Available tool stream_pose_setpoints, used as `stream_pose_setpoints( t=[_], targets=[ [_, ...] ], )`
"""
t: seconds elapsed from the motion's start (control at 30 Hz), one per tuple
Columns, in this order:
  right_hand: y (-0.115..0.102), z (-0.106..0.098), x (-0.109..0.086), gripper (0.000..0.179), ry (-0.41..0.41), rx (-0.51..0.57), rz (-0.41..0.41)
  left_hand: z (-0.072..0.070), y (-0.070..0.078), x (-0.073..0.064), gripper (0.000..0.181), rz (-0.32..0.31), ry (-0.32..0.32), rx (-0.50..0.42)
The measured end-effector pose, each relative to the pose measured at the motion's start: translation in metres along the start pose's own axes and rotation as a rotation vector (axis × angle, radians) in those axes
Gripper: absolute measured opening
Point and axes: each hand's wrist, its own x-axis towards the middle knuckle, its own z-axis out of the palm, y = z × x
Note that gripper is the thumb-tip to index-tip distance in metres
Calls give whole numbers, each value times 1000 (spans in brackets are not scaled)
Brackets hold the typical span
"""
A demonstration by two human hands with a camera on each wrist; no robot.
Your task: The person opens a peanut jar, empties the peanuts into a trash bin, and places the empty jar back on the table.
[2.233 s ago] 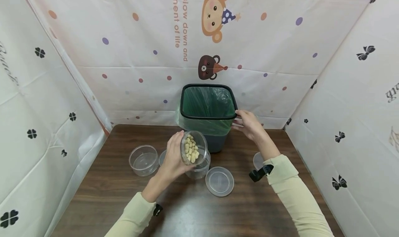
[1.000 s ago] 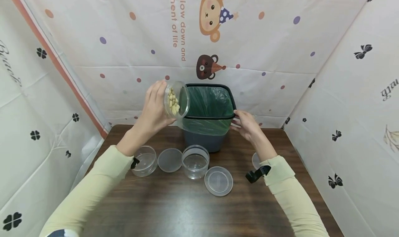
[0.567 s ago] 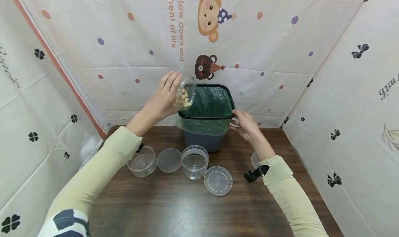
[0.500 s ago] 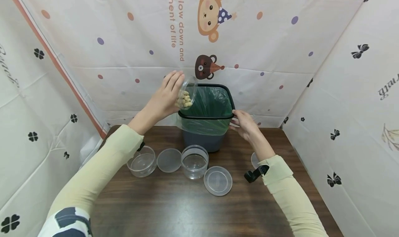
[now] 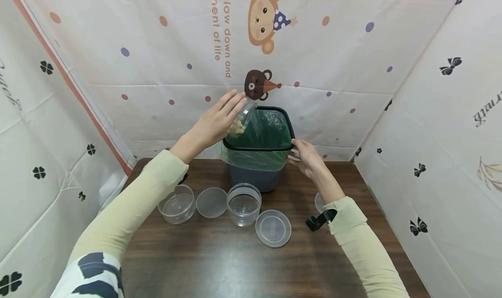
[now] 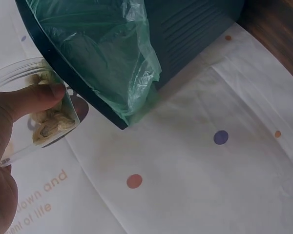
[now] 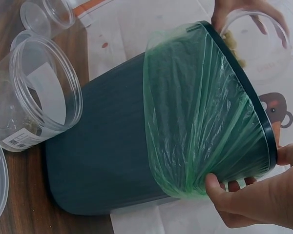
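My left hand [image 5: 217,121] grips a clear plastic jar [image 5: 248,111] tipped on its side, its mouth facing the opening of the trash bin [image 5: 255,178]. Inside the jar lie shelled-looking pale peanuts [image 6: 51,124], gathered against its lower wall. In the left wrist view, the thumb presses the jar's side right by the bin's black rim [image 6: 71,80]. My right hand [image 5: 308,158] holds the bin at its right front corner, fingers against the green bag [image 7: 185,122] that lines it and folds over the rim.
On the brown table [image 5: 204,263] before the bin stand a low clear container [image 5: 177,205] and a taller clear jar [image 5: 244,206]. Flat lids lie around them: one lid [image 5: 211,202] between the two, another lid [image 5: 273,228] in front, a third lid [image 5: 319,201] partly behind the right wrist. A printed cloth [image 5: 176,71] hangs behind.
My left hand has lifted the jar from in front of the bin, around its left side, then right over the rim, tipping it further. The right hand has stayed at the bin's corner.
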Motion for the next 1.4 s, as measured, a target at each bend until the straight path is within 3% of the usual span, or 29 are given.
stream_pose_setpoints(
  t=[0.2,0.37,0.53,0.87,1.4],
  targets=[
    [0,1,0,55,0,7,-10,0,1,3,75,9,-6,22],
    [1,1,1,54,0,10,-7,2,2,4,70,-2,-3,28],
    [1,0,0,54,0,29,-3,4,5,6,65,25,13,63],
    [0,1,-1,55,-3,23,-4,2,6,7,80,63,-37,186],
    [2,0,2,55,-11,-1,-15,4,7,8,76,56,-13,121]
  ],
)
